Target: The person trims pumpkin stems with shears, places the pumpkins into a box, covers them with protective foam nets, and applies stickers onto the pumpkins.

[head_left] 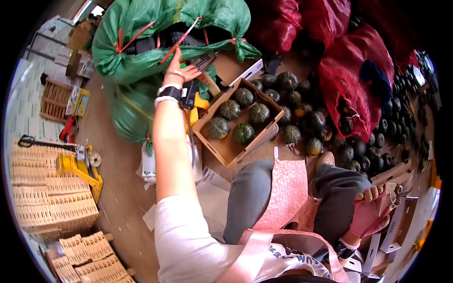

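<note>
Green sack (pixel 146 61) adjoins left hand (pixel 179 70) (five squashes (pixel 259 113) boxed).

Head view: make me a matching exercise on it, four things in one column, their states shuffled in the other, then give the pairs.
Column one
1. Left hand
2. Right hand
3. Box
4. Green bag

Column two
A. holds squashes
B. has red ties
C. bare, stretched out ahead
D. in a pink glove

Pairs: 1-C, 2-D, 3-A, 4-B
</note>
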A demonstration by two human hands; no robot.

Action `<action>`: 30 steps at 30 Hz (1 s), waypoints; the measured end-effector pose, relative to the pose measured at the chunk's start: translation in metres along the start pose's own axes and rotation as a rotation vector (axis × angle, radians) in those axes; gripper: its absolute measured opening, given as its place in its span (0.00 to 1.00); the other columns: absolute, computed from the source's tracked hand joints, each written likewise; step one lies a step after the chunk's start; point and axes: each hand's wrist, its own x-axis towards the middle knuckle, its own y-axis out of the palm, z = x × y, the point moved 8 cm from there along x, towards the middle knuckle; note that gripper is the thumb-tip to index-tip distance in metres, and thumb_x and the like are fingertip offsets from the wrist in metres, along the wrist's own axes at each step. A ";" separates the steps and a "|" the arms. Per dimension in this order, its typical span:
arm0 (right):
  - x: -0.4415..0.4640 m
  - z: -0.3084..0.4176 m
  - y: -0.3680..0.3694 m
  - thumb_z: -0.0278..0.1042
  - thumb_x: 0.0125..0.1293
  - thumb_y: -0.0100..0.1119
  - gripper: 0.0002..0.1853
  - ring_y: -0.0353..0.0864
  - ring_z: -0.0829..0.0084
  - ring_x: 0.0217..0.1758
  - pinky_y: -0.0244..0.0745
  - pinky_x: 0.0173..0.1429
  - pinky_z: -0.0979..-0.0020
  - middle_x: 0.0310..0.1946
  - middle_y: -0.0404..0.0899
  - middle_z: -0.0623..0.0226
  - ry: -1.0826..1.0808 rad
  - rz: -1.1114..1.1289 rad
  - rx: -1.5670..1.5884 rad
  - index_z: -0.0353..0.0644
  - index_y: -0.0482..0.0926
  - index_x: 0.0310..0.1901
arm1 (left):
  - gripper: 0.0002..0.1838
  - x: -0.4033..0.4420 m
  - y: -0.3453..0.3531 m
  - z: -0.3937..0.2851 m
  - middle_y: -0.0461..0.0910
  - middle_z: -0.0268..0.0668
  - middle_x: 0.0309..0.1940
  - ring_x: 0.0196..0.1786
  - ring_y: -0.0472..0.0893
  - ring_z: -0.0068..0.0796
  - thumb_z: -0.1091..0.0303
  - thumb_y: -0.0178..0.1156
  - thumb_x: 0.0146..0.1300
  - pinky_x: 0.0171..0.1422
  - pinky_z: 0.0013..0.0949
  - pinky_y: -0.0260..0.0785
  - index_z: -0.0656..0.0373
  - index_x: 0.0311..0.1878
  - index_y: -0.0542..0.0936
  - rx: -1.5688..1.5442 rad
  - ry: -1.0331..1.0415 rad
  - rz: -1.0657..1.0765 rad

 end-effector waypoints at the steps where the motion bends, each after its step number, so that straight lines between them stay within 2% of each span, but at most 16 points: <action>1: 0.001 0.002 0.000 0.46 0.48 0.68 0.36 0.58 0.72 0.41 0.54 0.50 0.65 0.38 0.55 0.70 -0.022 -0.020 -0.001 0.41 0.58 0.54 | 0.47 -0.001 0.010 -0.017 0.51 0.54 0.69 0.69 0.52 0.65 0.45 0.67 0.52 0.66 0.71 0.52 0.54 0.69 0.55 0.051 0.079 0.012; 5: 0.000 0.008 -0.006 0.46 0.47 0.68 0.37 0.58 0.71 0.42 0.55 0.51 0.65 0.39 0.56 0.69 -0.068 -0.086 -0.013 0.40 0.59 0.53 | 0.26 -0.047 0.054 -0.082 0.49 0.53 0.70 0.71 0.48 0.66 0.59 0.51 0.69 0.63 0.78 0.49 0.42 0.68 0.57 0.146 0.352 0.099; 9: 0.002 0.009 -0.004 0.46 0.47 0.68 0.37 0.58 0.71 0.42 0.55 0.51 0.64 0.39 0.57 0.69 -0.059 -0.068 -0.025 0.40 0.58 0.54 | 0.30 -0.063 0.068 -0.122 0.48 0.55 0.70 0.72 0.47 0.65 0.58 0.50 0.69 0.63 0.76 0.51 0.46 0.70 0.52 0.339 0.388 0.185; 13: 0.003 0.008 -0.003 0.45 0.47 0.69 0.37 0.59 0.71 0.42 0.55 0.51 0.63 0.39 0.57 0.69 -0.046 -0.070 0.038 0.40 0.59 0.53 | 0.34 -0.064 0.054 -0.118 0.50 0.55 0.70 0.69 0.55 0.63 0.52 0.54 0.66 0.61 0.72 0.59 0.47 0.71 0.52 0.394 0.343 0.161; 14: 0.002 0.007 -0.003 0.47 0.48 0.67 0.36 0.59 0.70 0.42 0.55 0.52 0.62 0.39 0.57 0.68 -0.033 -0.012 0.069 0.41 0.59 0.54 | 0.39 -0.069 0.050 -0.111 0.52 0.53 0.70 0.68 0.58 0.62 0.48 0.56 0.64 0.60 0.69 0.62 0.51 0.71 0.50 0.470 0.377 0.138; 17: -0.002 0.006 0.005 0.49 0.51 0.64 0.36 0.59 0.71 0.43 0.55 0.53 0.64 0.40 0.56 0.69 -0.043 0.008 0.062 0.39 0.60 0.57 | 0.47 -0.039 0.019 -0.091 0.58 0.48 0.69 0.70 0.61 0.44 0.35 0.51 0.61 0.65 0.52 0.63 0.70 0.67 0.57 0.684 0.350 0.076; 18: -0.004 0.008 0.003 0.51 0.51 0.63 0.35 0.61 0.70 0.44 0.56 0.55 0.61 0.40 0.59 0.68 -0.058 0.013 0.068 0.39 0.61 0.56 | 0.38 -0.016 0.003 -0.088 0.58 0.48 0.69 0.69 0.62 0.49 0.41 0.52 0.64 0.65 0.56 0.59 0.51 0.71 0.57 0.715 0.311 0.048; 19: -0.006 0.009 -0.001 0.53 0.51 0.62 0.35 0.63 0.68 0.45 0.57 0.56 0.58 0.41 0.62 0.67 -0.065 0.023 0.079 0.40 0.62 0.55 | 0.33 -0.049 0.016 -0.065 0.60 0.47 0.69 0.69 0.62 0.47 0.44 0.52 0.64 0.64 0.53 0.60 0.47 0.69 0.61 0.900 0.371 0.078; 20: -0.008 0.011 -0.001 0.53 0.52 0.63 0.36 0.60 0.70 0.45 0.57 0.54 0.61 0.41 0.58 0.68 -0.062 0.045 0.067 0.39 0.61 0.56 | 0.28 -0.059 0.018 -0.046 0.67 0.42 0.63 0.62 0.69 0.41 0.48 0.54 0.64 0.55 0.47 0.67 0.44 0.66 0.66 1.053 0.338 0.026; 21: -0.010 0.015 -0.004 0.53 0.52 0.63 0.36 0.60 0.70 0.44 0.58 0.54 0.61 0.41 0.58 0.68 -0.076 0.042 0.075 0.39 0.61 0.56 | 0.24 -0.061 0.018 -0.029 0.75 0.34 0.53 0.50 0.76 0.30 0.52 0.57 0.62 0.44 0.38 0.70 0.45 0.61 0.71 1.201 0.312 0.123; 22: -0.012 0.018 -0.006 0.53 0.53 0.63 0.36 0.61 0.70 0.44 0.58 0.54 0.61 0.40 0.58 0.68 -0.087 0.038 0.085 0.39 0.61 0.56 | 0.20 -0.070 0.026 -0.006 0.78 0.27 0.43 0.39 0.78 0.22 0.56 0.59 0.62 0.35 0.31 0.70 0.46 0.57 0.74 1.308 0.288 0.207; 24: -0.016 0.023 -0.013 0.53 0.53 0.62 0.36 0.61 0.70 0.43 0.58 0.54 0.61 0.38 0.58 0.69 -0.096 0.000 0.128 0.39 0.60 0.56 | 0.20 -0.107 0.051 0.040 0.78 0.27 0.41 0.37 0.77 0.19 0.59 0.58 0.64 0.34 0.28 0.69 0.47 0.59 0.73 1.584 0.277 0.417; 25: -0.017 0.025 -0.014 0.53 0.53 0.62 0.35 0.61 0.71 0.43 0.59 0.54 0.61 0.38 0.58 0.69 -0.095 0.001 0.152 0.40 0.60 0.55 | 0.23 -0.115 0.060 0.061 0.79 0.29 0.46 0.42 0.79 0.22 0.62 0.59 0.64 0.42 0.29 0.73 0.47 0.63 0.70 1.772 0.228 0.562; 27: -0.018 0.030 -0.015 0.53 0.53 0.62 0.35 0.62 0.71 0.42 0.59 0.54 0.61 0.37 0.58 0.69 -0.093 0.001 0.193 0.40 0.60 0.54 | 0.25 -0.136 0.085 0.101 0.79 0.33 0.48 0.47 0.79 0.29 0.62 0.60 0.63 0.49 0.32 0.72 0.50 0.63 0.69 2.047 0.395 1.014; 29: -0.018 0.030 -0.017 0.54 0.54 0.61 0.33 0.63 0.71 0.42 0.61 0.53 0.60 0.37 0.60 0.69 -0.095 0.036 0.231 0.40 0.62 0.53 | 0.26 -0.187 0.122 0.129 0.78 0.42 0.50 0.49 0.79 0.38 0.62 0.61 0.61 0.55 0.35 0.71 0.54 0.63 0.69 2.499 0.450 0.978; 30: -0.019 0.030 -0.020 0.55 0.54 0.61 0.33 0.63 0.71 0.42 0.61 0.53 0.59 0.37 0.61 0.69 -0.081 0.040 0.264 0.40 0.63 0.53 | 0.26 -0.205 0.142 0.140 0.77 0.53 0.49 0.51 0.77 0.51 0.60 0.61 0.59 0.54 0.41 0.70 0.54 0.60 0.71 2.521 0.570 1.038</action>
